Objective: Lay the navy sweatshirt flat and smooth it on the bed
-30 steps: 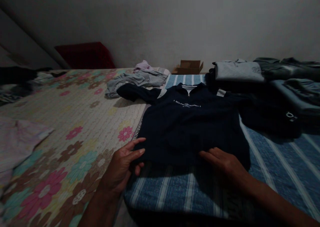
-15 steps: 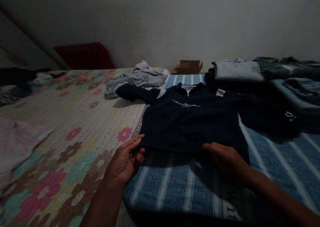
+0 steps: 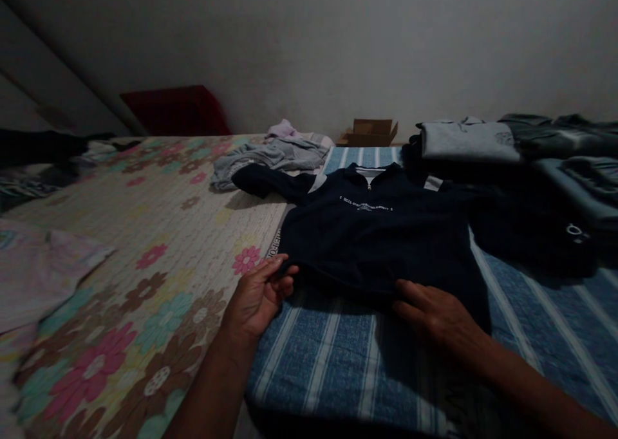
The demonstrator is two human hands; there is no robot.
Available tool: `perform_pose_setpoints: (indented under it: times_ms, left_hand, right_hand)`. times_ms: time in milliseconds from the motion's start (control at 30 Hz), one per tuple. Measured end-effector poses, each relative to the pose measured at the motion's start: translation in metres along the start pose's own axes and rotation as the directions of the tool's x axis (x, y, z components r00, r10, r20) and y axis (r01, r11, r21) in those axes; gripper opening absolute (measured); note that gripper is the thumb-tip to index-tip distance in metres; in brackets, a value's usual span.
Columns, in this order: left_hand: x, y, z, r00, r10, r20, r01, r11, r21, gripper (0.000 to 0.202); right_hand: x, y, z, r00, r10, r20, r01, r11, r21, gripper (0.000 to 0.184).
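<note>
1. Sweater: The dark blue sweater (image 3: pixel 381 233) lies front side up, collar toward the wall (image 3: pixel 309 46) and hem toward the person. Its body rests mainly on the blue striped cloth (image 3: pixel 313 362); the left-hand sleeve extends over the floral bedsheet (image 3: pixel 193 259).
2. Sweater details: A short zipper (image 3: pixel 369 185) is located below the collar. A line of white lettering crosses the chest, and a light patch marks each shoulder.
3. Left hand: The left hand (image 3: pixel 263 291) is positioned at the left corner of the hem. Its fingers are narrow, with the edge of the fabric pinched between thumb and forefinger.
4. Right hand: The right hand (image 3: pixel 434 307) is positioned along the hem, right of its middle. Its fingers are closed on the fabric edge. Between the hands, the hem sags slightly.
5. Left area: A pink garment (image 3: pixel 53 259) lies on the bedsheet, well apart from the left hand.
6. Far area: Grey clothes (image 3: pixel 275 156) lie crumpled by the left-hand sleeve; the view does not show whether they touch. A cardboard box (image 3: pixel 371 132) stands open near the wall.
7. Right area: Folded clothes (image 3: pixel 468 141) are stacked beyond the right shoulder of the sweater. Fabric there is too dark to separate clearly.
</note>
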State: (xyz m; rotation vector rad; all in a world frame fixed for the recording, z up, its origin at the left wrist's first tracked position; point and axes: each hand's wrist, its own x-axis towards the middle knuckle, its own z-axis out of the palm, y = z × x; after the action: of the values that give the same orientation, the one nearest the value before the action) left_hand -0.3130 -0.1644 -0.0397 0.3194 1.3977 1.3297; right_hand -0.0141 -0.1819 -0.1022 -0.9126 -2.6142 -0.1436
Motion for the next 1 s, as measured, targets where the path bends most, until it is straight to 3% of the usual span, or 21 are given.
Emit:
perform_pose_setpoints:
  times_ms: [133, 333, 533, 667, 833, 1000]
  left_hand:
    - [0.002, 0.003, 0.001, 1.000, 0.022, 0.004, -0.022, 1.000, -0.010, 0.014]
    - [0.000, 0.009, 0.004, 0.997, 0.071, 0.014, -0.070, 0.997, -0.010, 0.013]
    - [0.001, 0.008, 0.007, 0.989, 0.143, 0.023, -0.143, 0.990, -0.017, 0.011]
    - [0.001, 0.008, 0.001, 0.984, 0.173, 0.047, -0.173, 0.985, 0.004, 0.009]
    - [-0.008, 0.016, -0.024, 0.980, 0.170, 0.099, -0.189, 0.955, 0.230, 0.012]
    - [-0.018, 0.007, -0.058, 0.971, -0.030, 0.235, -0.108, 0.827, 0.552, 0.022]
  right_hand:
    - [0.005, -0.021, 0.004, 1.000, 0.004, 0.015, -0.002, 0.994, -0.109, 0.024]
    - [0.015, -0.035, 0.019, 0.981, 0.195, -0.005, -0.186, 0.927, -0.325, 0.023]
    - [0.022, -0.038, 0.026, 0.979, 0.204, 0.020, -0.183, 0.914, -0.361, 0.016]
    - [0.021, -0.028, 0.016, 0.988, 0.157, 0.002, -0.149, 0.944, -0.294, 0.010]
    - [0.000, -0.018, -0.015, 0.999, -0.025, -0.028, 0.022, 0.995, -0.097, 0.022]
    - [-0.021, -0.024, -0.024, 0.994, -0.104, -0.015, 0.102, 0.988, -0.117, 0.046]
